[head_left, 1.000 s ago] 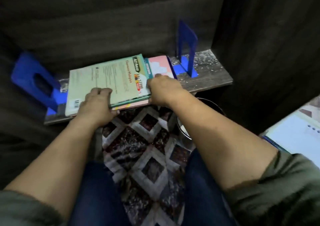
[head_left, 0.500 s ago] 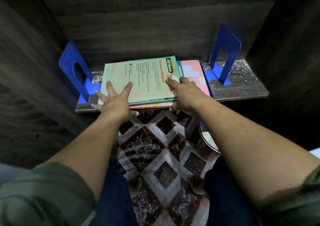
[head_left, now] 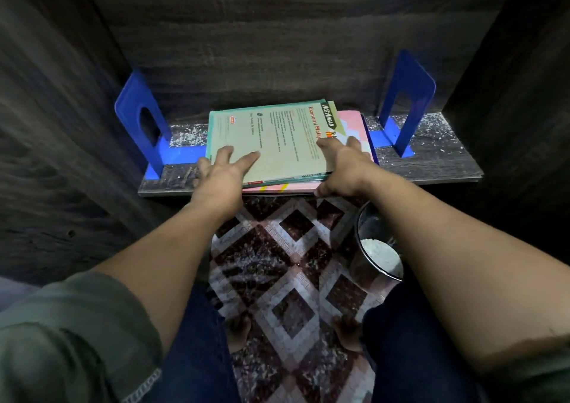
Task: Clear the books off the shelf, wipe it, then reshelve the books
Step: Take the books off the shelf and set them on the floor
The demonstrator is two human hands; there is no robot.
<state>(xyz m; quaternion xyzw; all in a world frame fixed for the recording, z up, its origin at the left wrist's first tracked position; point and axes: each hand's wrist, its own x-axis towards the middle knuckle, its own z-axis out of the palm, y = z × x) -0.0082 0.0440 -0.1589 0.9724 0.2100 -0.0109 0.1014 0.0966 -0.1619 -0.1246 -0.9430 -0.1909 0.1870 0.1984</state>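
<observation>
A dark wooden cupboard [head_left: 277, 47] fills the view, with one shelf [head_left: 431, 172] running left to right across it. White specks are scattered over the bare parts of the shelf. On the floor in front lies a rug [head_left: 277, 279] with a diamond pattern, between the person's knees in blue jeans [head_left: 191, 341].

A stack of books [head_left: 287, 143] lies flat on the middle of the shelf, its near edge jutting a little past the shelf's front. A green book [head_left: 277, 137] is on top, and a pink book [head_left: 351, 121] shows beneath it at the right and near sides.

The left hand [head_left: 222, 177] lies flat on the near left corner of the green book, fingers straight and spread, holding nothing. The right hand [head_left: 345, 168] grasps the stack at its near right corner: the fingers are curved over the top and the thumb is tucked at the near edge under the pink book.

Two blue bookends stand upright on the shelf, the left bookend [head_left: 135, 115] and the right bookend [head_left: 410, 94], one on each side of the stack and apart from it.

A metal bowl [head_left: 370, 226] sits on the rug at the right, partly hidden by the right forearm. It holds some white powder [head_left: 381, 254].
</observation>
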